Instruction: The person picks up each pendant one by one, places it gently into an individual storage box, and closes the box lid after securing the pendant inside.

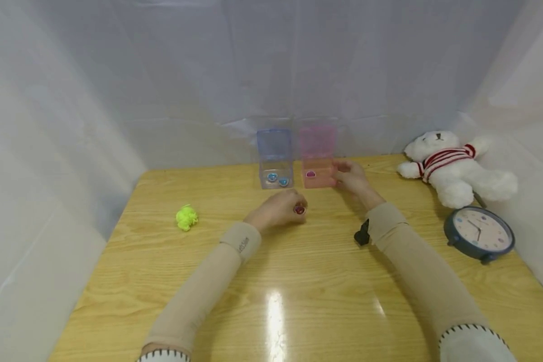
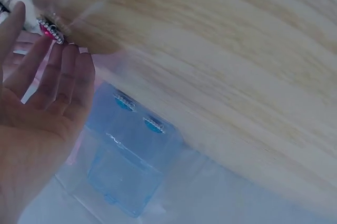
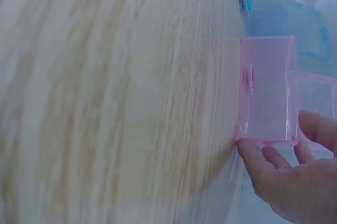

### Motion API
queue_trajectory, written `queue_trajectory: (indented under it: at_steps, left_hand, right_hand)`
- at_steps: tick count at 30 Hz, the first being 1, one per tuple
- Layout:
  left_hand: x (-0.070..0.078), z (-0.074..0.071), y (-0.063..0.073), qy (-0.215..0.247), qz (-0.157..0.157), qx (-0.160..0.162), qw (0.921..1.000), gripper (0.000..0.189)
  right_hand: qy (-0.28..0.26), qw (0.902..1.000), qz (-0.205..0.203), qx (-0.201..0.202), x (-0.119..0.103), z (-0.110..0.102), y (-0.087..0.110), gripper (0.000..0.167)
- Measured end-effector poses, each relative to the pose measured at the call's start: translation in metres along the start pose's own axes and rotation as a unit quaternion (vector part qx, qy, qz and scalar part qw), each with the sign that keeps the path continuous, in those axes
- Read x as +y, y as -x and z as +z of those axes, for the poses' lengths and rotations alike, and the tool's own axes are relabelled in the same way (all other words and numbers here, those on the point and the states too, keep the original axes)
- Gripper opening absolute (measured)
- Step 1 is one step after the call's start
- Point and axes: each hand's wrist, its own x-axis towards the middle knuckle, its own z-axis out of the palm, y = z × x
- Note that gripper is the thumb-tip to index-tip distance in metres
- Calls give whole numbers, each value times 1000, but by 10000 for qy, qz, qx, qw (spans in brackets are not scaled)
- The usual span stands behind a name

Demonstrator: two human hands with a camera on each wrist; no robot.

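Between the thumb and fingertips of my left hand (image 1: 277, 208) is a dark pink-red gem (image 1: 299, 209) edged with small sparkling stones, also seen in the left wrist view. That hand is over the table in front of the boxes. My right hand (image 1: 352, 177) touches the right side of the clear pink box (image 1: 314, 184), fingertips at its outer wall, as the right wrist view shows. The pink box stands with its lid up and holds one pink gem (image 1: 310, 174). To its left, the clear blue box (image 1: 263, 184), lid raised, contains two blue gems (image 2: 154, 124).
A yellow-green fuzzy ball (image 1: 187, 217) lies on the left of the wooden table (image 1: 208, 301). At the right are a white teddy bear (image 1: 461, 173) in a striped sweater and a dark-rimmed clock (image 1: 479, 231). A small black object (image 1: 362, 235) is beside the right cuff.
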Motion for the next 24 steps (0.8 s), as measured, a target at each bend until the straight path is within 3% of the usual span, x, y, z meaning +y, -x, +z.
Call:
queue_trajectory:
  at_steps: [6, 16, 24]
  left_hand:
    - [4, 2, 1, -478, 109, 50, 9988, 31]
    - [6, 1, 0, -820, 52, 198, 9964, 18]
    - [9, -5, -3, -282, -19, 514, 9983, 16]
  right_hand:
    - [65, 10000, -7, -37, -2, -1, 2, 54]
    - [-29, 9999, -34, -93, -2, -1, 3, 56]
    - [8, 9999, -82, -83, -2, -1, 4, 55]
